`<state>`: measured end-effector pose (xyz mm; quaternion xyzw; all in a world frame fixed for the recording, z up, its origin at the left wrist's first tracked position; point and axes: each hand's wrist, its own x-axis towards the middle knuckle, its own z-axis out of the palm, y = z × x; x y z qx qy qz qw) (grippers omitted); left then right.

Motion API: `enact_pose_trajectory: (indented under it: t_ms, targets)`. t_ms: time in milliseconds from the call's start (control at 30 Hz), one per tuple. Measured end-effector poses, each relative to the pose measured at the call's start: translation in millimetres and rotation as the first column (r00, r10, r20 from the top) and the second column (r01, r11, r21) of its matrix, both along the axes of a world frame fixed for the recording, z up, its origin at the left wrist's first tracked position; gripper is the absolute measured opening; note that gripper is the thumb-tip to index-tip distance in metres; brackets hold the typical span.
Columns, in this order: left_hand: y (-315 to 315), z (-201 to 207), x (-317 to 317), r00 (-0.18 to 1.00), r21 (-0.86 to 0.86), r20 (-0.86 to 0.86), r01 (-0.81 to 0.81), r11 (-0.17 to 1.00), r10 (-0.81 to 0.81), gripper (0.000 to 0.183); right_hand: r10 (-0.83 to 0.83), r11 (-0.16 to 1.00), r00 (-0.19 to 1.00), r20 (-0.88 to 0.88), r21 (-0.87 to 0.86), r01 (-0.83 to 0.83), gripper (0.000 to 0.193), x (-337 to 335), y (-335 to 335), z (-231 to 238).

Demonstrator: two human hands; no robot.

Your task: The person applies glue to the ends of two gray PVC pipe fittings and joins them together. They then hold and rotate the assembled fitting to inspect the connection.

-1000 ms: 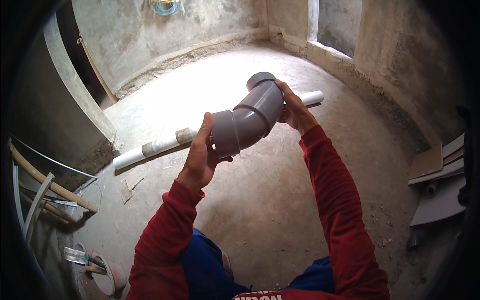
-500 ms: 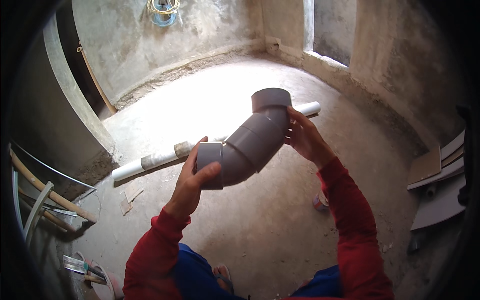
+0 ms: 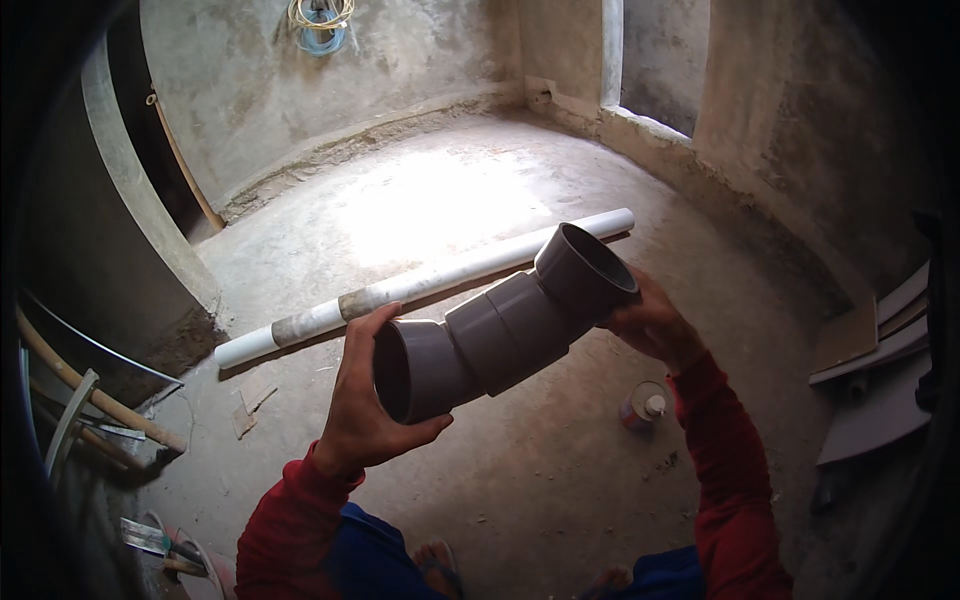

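Observation:
Between my hands, raised above the floor, is a joined pair of grey plastic pipe elbows (image 3: 510, 332), tilted up to the right. Their two open ends face outward, and the dark inside of each one shows. My left hand (image 3: 362, 400) grips the lower left end, thumb below and fingers over the top of its rim. At the upper right end my right hand (image 3: 655, 318) holds the socket from behind and below; some of its fingers are hidden by the fitting. Behind the elbows a long white pipe (image 3: 440, 272) with greyish bands lies across the floor.
A can (image 3: 642, 407) with a pale top stands on the floor near my right forearm. Boards (image 3: 870, 400) lean at the right wall. Wooden poles (image 3: 100, 385) and a bucket with tools (image 3: 205, 560) are at the left. Coiled hoses (image 3: 321, 25) hang on the far wall.
The joined elbows have been turned in my hands, so both openings now show. The right end has come lower and further right, and more of the white pipe is visible.

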<state>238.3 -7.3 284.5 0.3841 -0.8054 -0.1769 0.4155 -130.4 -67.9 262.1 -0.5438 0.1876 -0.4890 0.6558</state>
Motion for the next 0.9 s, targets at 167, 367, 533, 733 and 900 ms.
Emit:
enact_pose_trajectory:
  t_ms: [167, 367, 533, 733, 900]
  targets:
    - [1.5, 1.8, -3.3, 0.994, -0.191, 0.112, 0.009, 0.981, 0.012, 0.107, -0.01, 1.0, 0.989, -0.147, -0.025, 0.007, 0.099, -6.3, -2.3, -5.4]
    - [3.4, -7.9, -3.7, 0.981, -0.266, 0.196, 0.042, 0.963, 0.012, 0.107, -0.082, 0.99, 0.943, -0.322, -0.133, 0.04, 0.107, -6.7, 0.3, -16.6]
    - [7.8, -24.1, -2.3, 0.97, -0.163, 0.242, 0.066, 0.984, -0.025, 0.108, -0.068, 0.994, 0.946, -0.316, -0.104, 0.037, 0.114, -3.4, 1.6, -44.1]
    - [10.0, -43.2, 3.2, 0.953, -0.029, 0.297, 0.077, 0.997, -0.065, 0.106, 0.073, 0.981, 0.924, -0.375, 0.192, 0.0, 0.117, 2.3, 10.4, -87.3]
    - [4.6, -53.5, 8.4, 0.945, 0.029, 0.319, 0.064, 0.998, -0.07, 0.104, 0.104, 0.963, 0.923, -0.37, 0.27, 0.0, 0.122, 11.1, 4.5, -108.6]
